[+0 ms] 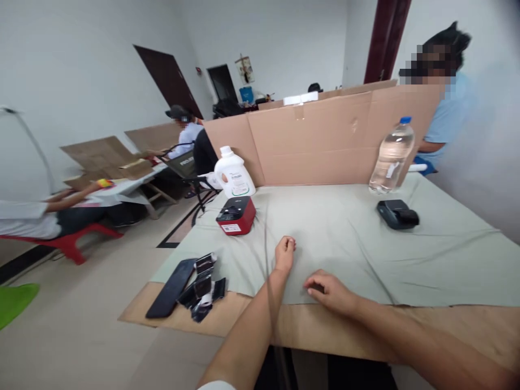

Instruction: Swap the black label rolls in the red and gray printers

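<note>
My left hand point(285, 253) rests on the pale green cloth of the table point(317, 216), curled into a loose fist with nothing showing in it. Nearer the table's front edge lies my right hand point(333, 293), its fingers bent and a gap left between thumb and fingers; I see nothing held there. The two hands are apart. Beyond the left hand, to its left, stands a small red and black box-shaped device point(236, 215), perhaps a label printer. A black handheld device point(398, 214) lies farther back on the right.
At the left are a dark flat case point(171, 288) and crumpled black strips point(203, 287). A white jug point(234, 172) and a clear water bottle point(392, 157) stand before a cardboard screen point(312, 141). A person point(450, 108) sits behind it; others work at left tables.
</note>
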### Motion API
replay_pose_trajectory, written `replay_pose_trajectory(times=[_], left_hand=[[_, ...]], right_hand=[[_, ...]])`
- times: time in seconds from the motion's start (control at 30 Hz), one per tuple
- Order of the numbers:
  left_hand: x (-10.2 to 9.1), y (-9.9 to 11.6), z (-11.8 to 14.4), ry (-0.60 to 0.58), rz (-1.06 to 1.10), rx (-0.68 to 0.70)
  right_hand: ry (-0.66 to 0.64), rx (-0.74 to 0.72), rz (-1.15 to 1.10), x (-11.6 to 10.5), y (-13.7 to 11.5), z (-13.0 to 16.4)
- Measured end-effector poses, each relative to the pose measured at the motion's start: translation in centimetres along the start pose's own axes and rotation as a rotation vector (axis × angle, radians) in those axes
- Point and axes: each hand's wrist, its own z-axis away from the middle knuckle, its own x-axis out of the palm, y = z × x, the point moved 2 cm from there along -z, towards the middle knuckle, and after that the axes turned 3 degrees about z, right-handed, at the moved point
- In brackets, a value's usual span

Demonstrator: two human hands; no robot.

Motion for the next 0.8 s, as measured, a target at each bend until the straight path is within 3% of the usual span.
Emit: replay_pose_trajectory(times=[0.07,0.1,0.23,0.33,0.4,0.5,0.63,0.73,0.8], left_hand=[[0.1,0.0,-0.1,-0.011,-0.008,0.0],[0.1,0.0,-0.1,-0.014,-0.014,-0.001],[0.2,0.5,0.1,-0.018,-0.044,0.001],[0.2,0.8,0.3,-0.015,-0.086,0.012],[0.2,0.9,0.3,-0.013,-0.099,0.021],[0.2,0.8,0.2,-0.017,-0.099,0.03],[0.2,0.5,0.1,-0.037,-0.134,0.026],[0.2,0.6,0.3,-0.059,-0.162,0.072],[0.2,1.0,0.7,-0.071,-0.14,0.106]], right_hand=[[0.091,-0.01,0.19,-4.1,1.9,0.3],[0.195,0.057,0.335,-6.9,3.4,0.1],[0.549,0.606,0.775,-18.0,10.0,-0.6],[0.557,0.924,0.826,-22.2,13.5,-0.1],[0.473,1.033,0.77,-22.8,14.9,0.5],[0.416,1.084,0.7,-22.0,15.9,1.2],[0.542,1.104,0.667,-21.1,15.6,0.9],[0.669,1.156,0.51,-20.1,14.5,0.0],[0.697,1.05,0.421,-18.6,13.1,-1.0]])
